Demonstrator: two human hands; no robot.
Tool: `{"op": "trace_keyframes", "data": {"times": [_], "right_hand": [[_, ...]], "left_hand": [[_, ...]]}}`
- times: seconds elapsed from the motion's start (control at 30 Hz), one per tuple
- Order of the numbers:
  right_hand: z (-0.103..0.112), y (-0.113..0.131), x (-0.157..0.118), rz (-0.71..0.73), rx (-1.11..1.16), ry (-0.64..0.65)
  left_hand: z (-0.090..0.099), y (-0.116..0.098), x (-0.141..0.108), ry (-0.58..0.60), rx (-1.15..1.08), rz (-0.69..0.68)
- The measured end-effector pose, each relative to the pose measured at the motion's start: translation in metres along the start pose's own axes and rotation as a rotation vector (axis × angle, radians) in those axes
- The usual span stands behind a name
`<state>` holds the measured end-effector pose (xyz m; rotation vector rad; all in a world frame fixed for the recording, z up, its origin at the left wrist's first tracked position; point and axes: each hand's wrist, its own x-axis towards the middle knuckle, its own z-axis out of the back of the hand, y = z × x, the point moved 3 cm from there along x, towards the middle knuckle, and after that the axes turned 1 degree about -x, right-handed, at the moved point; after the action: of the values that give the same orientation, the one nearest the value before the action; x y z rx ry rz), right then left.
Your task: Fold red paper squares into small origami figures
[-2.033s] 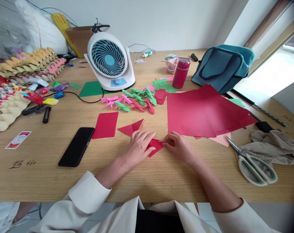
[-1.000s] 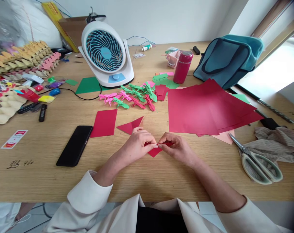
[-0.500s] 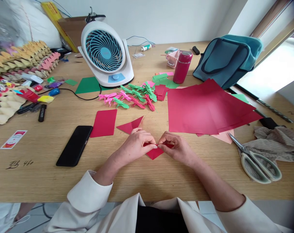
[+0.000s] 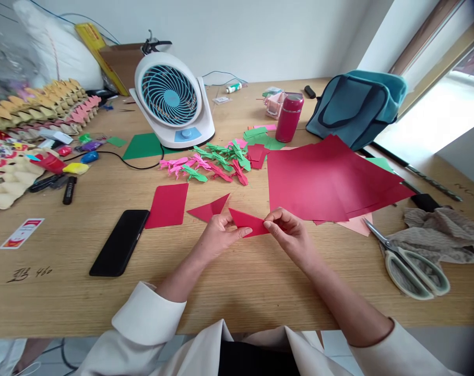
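A person in a cream jacket holds a folded triangle of bright red paper in both hands above a light wooden table. The left hand pinches the piece between thumb and fingers at its left part; the right hand grips its right tip between closed thumb and forefinger.

Just beyond the left hand, a creased, pointed piece of red paper lies on the tabletop. To its left are a rectangular red paper piece and, beside that, a black smartphone.

Farther back, a cluster of pink, green and red folded paper figures sits in front of a white tabletop fan with blue blades. Large, overlapping red paper sheets spread beyond the right hand, with a red metallic flask and a teal fabric bag behind them. At right, scissors with pale green handles lie partly on a crumpled, grayish-beige cloth.
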<state>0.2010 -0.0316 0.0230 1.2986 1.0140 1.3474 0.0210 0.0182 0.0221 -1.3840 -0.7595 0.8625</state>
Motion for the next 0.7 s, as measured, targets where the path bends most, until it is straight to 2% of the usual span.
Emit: {"op": "trace_keyframes", "data": {"times": [0.1,0.27,0.43,0.57,0.7], "right_hand": [[-0.003,0.008,-0.003,0.100,-0.105,0.042],[-0.004,0.018,-0.007,0.249,-0.298,0.070],[-0.005,0.022,-0.010,0.391,-0.427,0.093],[-0.005,0.024,-0.011,0.439,-0.432,0.080],[-0.006,0.026,-0.009,0.371,-0.400,0.106]], "left_hand": [[-0.006,-0.008,-0.004,-0.047,0.166,-0.144],[-0.007,-0.022,-0.011,-0.111,0.444,-0.389],[-0.010,-0.025,-0.016,-0.081,0.695,-0.586],[-0.010,-0.025,-0.018,-0.082,0.712,-0.626],[-0.011,-0.022,-0.017,-0.063,0.689,-0.580]]}}
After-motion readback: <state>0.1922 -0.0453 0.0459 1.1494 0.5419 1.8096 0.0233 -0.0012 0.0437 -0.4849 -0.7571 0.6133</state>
